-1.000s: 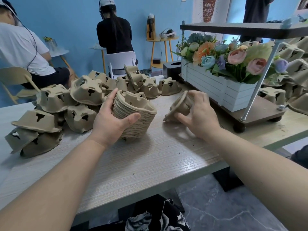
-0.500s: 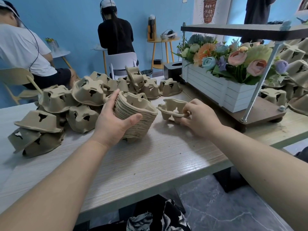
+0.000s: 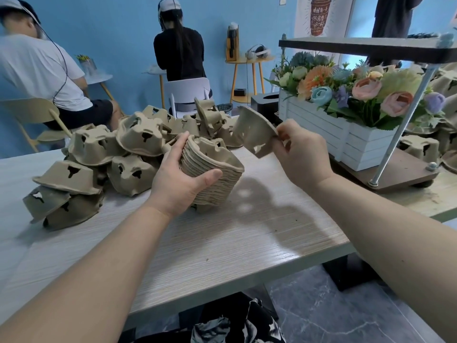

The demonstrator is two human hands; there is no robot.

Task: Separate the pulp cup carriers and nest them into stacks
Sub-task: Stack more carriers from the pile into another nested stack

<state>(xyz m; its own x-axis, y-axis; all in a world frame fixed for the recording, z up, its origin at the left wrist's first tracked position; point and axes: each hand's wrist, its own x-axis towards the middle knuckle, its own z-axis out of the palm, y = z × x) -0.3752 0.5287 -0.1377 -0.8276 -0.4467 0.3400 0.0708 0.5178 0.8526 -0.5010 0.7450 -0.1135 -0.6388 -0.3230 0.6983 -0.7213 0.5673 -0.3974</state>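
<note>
Pulp stack [image 3: 212, 169] in left hand [image 3: 181, 180]; single carrier [image 3: 252, 133] pinched in right hand [image 3: 303, 153]

The right hand [image 3: 300, 154] now holds the single carrier [image 3: 254, 133] lifted off the worktop [image 3: 222, 243], tilted on edge, just above the stack [image 3: 212, 174].

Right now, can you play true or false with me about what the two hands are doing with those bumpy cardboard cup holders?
1. The left hand grips the nested stack. True.
2. The right hand is empty. False: it pinches a single carrier by its edge.
3. The single carrier lies flat on the table. False: it is held up in the air.
4. A pile of loose carriers sits left of the stack. True.
5. The flower box is black. False: white.
</note>
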